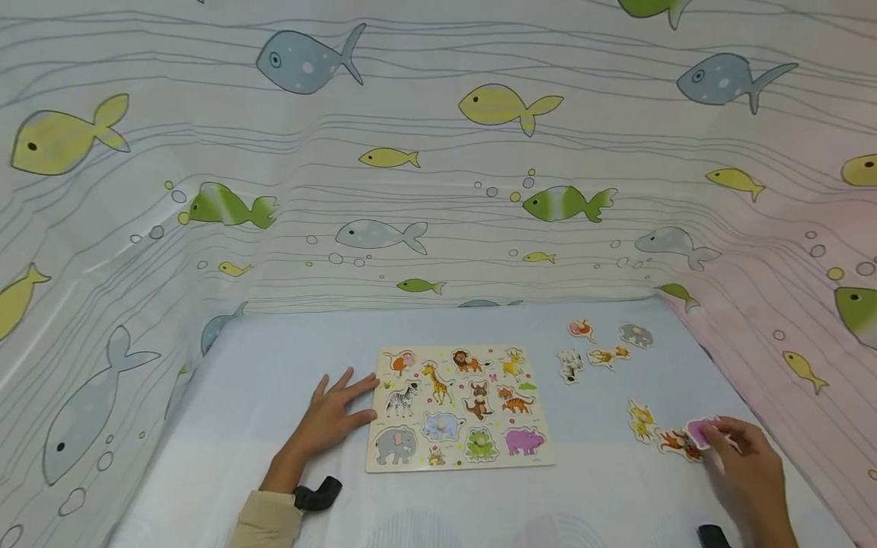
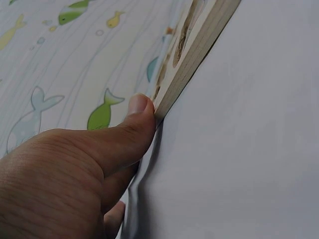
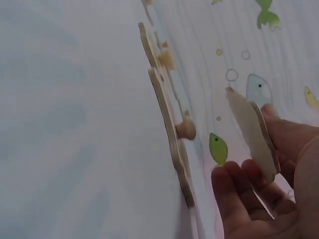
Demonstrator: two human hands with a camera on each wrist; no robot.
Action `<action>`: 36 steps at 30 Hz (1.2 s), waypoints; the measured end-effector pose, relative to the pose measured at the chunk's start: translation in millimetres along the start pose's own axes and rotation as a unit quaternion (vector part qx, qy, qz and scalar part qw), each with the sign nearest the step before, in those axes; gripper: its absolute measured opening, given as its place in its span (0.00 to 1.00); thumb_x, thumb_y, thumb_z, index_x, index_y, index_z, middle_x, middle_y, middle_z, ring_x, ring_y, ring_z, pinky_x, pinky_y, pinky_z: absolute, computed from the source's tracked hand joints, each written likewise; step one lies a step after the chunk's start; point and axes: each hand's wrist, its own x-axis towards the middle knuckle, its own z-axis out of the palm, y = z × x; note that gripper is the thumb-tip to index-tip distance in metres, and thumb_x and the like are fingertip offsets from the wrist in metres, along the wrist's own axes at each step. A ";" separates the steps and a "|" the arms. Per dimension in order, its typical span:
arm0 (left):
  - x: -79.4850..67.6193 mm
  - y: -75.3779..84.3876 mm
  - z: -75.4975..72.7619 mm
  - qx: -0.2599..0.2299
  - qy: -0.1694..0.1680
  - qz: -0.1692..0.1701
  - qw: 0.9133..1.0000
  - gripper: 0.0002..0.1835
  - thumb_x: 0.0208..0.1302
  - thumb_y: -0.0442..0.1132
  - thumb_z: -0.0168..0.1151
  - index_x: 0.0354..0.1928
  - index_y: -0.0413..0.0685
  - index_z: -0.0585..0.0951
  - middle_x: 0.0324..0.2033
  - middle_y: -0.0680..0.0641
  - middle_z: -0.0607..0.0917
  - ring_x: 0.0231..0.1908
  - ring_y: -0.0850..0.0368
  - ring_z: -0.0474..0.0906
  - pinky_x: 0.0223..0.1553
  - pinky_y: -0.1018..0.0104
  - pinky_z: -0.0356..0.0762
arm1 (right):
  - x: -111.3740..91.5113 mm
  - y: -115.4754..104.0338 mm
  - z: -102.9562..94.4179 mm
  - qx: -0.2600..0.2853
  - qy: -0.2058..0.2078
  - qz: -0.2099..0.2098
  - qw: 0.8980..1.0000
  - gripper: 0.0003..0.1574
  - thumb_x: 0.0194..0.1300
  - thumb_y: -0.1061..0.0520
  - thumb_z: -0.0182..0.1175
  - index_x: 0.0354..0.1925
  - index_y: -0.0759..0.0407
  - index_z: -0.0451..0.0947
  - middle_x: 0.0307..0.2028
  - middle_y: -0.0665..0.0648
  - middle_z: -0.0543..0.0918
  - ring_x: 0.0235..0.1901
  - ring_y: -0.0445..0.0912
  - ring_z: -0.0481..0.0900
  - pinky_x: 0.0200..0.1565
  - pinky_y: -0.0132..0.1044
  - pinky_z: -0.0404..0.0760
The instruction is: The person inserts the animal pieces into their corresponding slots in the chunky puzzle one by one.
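Observation:
A wooden animal puzzle board lies flat, showing pictures such as a lion, frog and purple hippo. My left hand touches its left edge with spread fingers; up close, the thumb meets the board's edge in the left wrist view. On the right, my right hand pinches a purple puzzle piece, held raised with its pale wooden back visible in the right wrist view. Just left of that hand lie an orange-brown piece and a yellow piece; a round knob sticks up from one lying piece.
Beyond the board's upper right corner lie a monkey piece, a grey piece, a giraffe piece and a zebra piece. A fish-patterned sheet rises behind and beside the pale tabletop.

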 end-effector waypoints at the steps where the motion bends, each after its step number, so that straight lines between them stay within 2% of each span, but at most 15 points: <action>1: -0.1 0.1 -0.2 0.000 0.000 0.001 1.000 0.34 0.58 0.55 0.71 0.68 0.60 0.76 0.69 0.51 0.75 0.76 0.38 0.54 0.77 0.36 0.30 | -1.9 -1.9 2.0 -0.012 -0.009 -0.010 1.000 0.32 0.68 0.32 0.58 0.59 0.50 0.75 0.63 0.56 0.73 0.60 0.50 0.71 0.60 0.43 0.77; 3: -0.4 0.5 -0.5 -0.001 0.002 0.002 1.000 0.34 0.58 0.55 0.70 0.67 0.60 0.76 0.68 0.51 0.75 0.76 0.38 0.54 0.77 0.36 0.31 | -6.2 -5.6 6.3 -0.034 -0.027 -0.043 0.998 0.36 0.68 0.31 0.57 0.63 0.52 0.76 0.59 0.57 0.74 0.51 0.46 0.71 0.49 0.31 0.78; 7: -1.1 1.7 -0.5 0.000 0.008 0.007 1.000 0.34 0.59 0.55 0.70 0.67 0.58 0.76 0.68 0.50 0.76 0.76 0.37 0.55 0.76 0.35 0.31 | -17.0 -17.7 14.8 -0.031 -0.069 -0.104 0.992 0.39 0.69 0.34 0.58 0.67 0.56 0.74 0.54 0.55 0.73 0.40 0.39 0.70 0.31 0.15 0.76; 10: -1.2 1.5 0.1 0.002 0.012 0.011 1.000 0.34 0.59 0.55 0.70 0.67 0.58 0.76 0.68 0.49 0.76 0.75 0.36 0.55 0.76 0.35 0.32 | -26.2 -27.8 18.9 -0.003 -0.100 -0.131 0.986 0.40 0.68 0.35 0.61 0.67 0.56 0.73 0.52 0.50 0.72 0.37 0.35 0.71 0.33 0.18 0.80; 16: -1.5 0.3 1.0 0.005 0.011 0.014 1.000 0.34 0.59 0.56 0.69 0.67 0.58 0.76 0.68 0.50 0.75 0.76 0.36 0.55 0.76 0.35 0.32 | -39.4 -44.4 26.8 -0.001 -0.131 -0.179 0.975 0.37 0.66 0.36 0.64 0.65 0.52 0.76 0.48 0.41 0.72 0.39 0.35 0.69 0.32 0.22 0.77; 20: -2.3 0.4 0.5 0.007 0.013 0.016 1.000 0.33 0.59 0.56 0.69 0.67 0.58 0.76 0.68 0.50 0.76 0.75 0.36 0.56 0.76 0.34 0.33 | -47.5 -55.7 35.8 0.020 -0.165 -0.181 0.969 0.37 0.64 0.36 0.66 0.63 0.55 0.76 0.50 0.38 0.72 0.38 0.32 0.74 0.35 0.23 0.81; 23: -2.6 0.6 0.3 0.005 0.013 0.017 1.000 0.33 0.60 0.56 0.69 0.67 0.59 0.76 0.68 0.50 0.76 0.76 0.37 0.55 0.76 0.35 0.33 | -52.6 -62.0 43.3 0.051 -0.187 -0.191 0.962 0.35 0.65 0.40 0.67 0.62 0.59 0.76 0.51 0.39 0.72 0.40 0.28 0.76 0.40 0.20 0.82; 25: -2.3 0.3 0.8 0.006 0.012 0.018 1.000 0.33 0.60 0.56 0.69 0.67 0.59 0.76 0.68 0.50 0.76 0.76 0.37 0.55 0.76 0.35 0.32 | -55.3 -64.9 47.7 0.052 -0.189 -0.216 0.956 0.33 0.66 0.43 0.67 0.63 0.58 0.76 0.49 0.42 0.73 0.40 0.27 0.74 0.40 0.18 0.79; 30: -1.5 -1.4 1.9 0.010 0.009 0.020 1.000 0.33 0.60 0.58 0.68 0.67 0.59 0.76 0.68 0.51 0.76 0.76 0.37 0.55 0.76 0.34 0.32 | -62.3 -71.1 59.8 0.030 -0.173 -0.291 0.940 0.26 0.68 0.47 0.66 0.60 0.55 0.81 0.43 0.49 0.71 0.40 0.34 0.66 0.34 0.24 0.73; 36: -1.3 -2.4 2.2 0.006 0.011 0.017 1.000 0.33 0.60 0.58 0.68 0.67 0.59 0.76 0.68 0.51 0.76 0.76 0.37 0.55 0.76 0.35 0.32 | -69.5 -78.3 73.9 0.079 -0.194 -0.304 0.929 0.14 0.66 0.53 0.68 0.47 0.57 0.88 0.42 0.50 0.69 0.43 0.37 0.66 0.37 0.25 0.72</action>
